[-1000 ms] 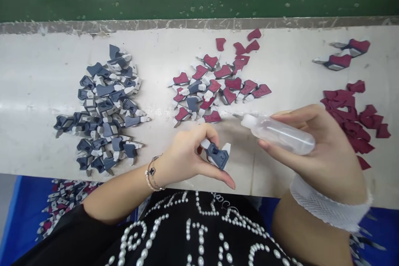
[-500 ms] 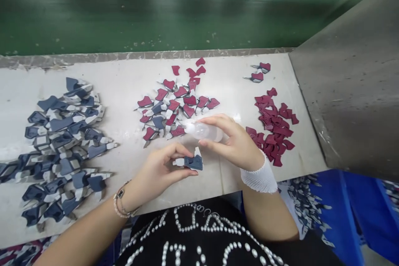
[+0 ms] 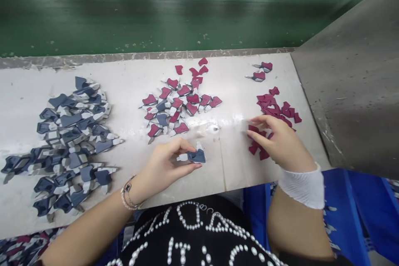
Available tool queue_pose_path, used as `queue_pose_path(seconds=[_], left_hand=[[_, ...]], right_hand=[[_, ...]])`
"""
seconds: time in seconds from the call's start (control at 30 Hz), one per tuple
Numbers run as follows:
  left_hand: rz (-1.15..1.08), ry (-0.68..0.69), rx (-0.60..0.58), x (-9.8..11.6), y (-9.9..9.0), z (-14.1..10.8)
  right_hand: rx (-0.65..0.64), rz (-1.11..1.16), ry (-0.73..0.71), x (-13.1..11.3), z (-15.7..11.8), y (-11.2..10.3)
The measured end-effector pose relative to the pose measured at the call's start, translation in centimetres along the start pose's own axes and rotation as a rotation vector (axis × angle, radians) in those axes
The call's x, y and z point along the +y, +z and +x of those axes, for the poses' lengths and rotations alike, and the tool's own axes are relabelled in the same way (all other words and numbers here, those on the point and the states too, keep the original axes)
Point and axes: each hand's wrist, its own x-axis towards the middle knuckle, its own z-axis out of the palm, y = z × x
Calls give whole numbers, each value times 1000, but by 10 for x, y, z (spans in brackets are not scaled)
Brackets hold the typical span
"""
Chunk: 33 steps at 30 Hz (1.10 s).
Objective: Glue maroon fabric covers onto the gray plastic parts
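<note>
The right hand [image 3: 277, 141] no longer holds the plastic bottle, now over the maroon pieces [image 3: 254, 148]

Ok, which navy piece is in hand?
The navy-and-white piece pinched in the left hand, the only one held; the other navy pieces lie on the bench, most in the pile to its left.

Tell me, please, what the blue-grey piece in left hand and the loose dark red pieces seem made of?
The blue-grey piece in the left hand looks like matt synthetic leather or coated fabric, no shine. The loose dark red pieces look like similar thin sheet, matt with clean-cut edges. Neither is certain.
</note>
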Motion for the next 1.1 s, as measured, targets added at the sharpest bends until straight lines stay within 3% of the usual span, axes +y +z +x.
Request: queue_pose_path(seconds=[0.13, 0.37, 0.6, 0.73, 0.9, 1.1], left_hand=[[-38, -5, -47, 2, 1, -3], [82, 27, -15, 5, 0, -5], [-33, 60, 108, -1, 3, -3], [22, 162, 190, -6, 3, -2], [145, 303, 266, -8, 3, 0], [285, 445, 329, -6, 4, 2]], right_hand=[[-58, -81, 58, 16, 7, -9], [-163, -166, -12, 1, 20, -14], [-125, -226, -112, -16, -3, -21], [-169, -91, -155, -43, -24, -4], [-367, 143, -191, -75, -39, 22], [-430, 341, -103, -94, -37, 18]])
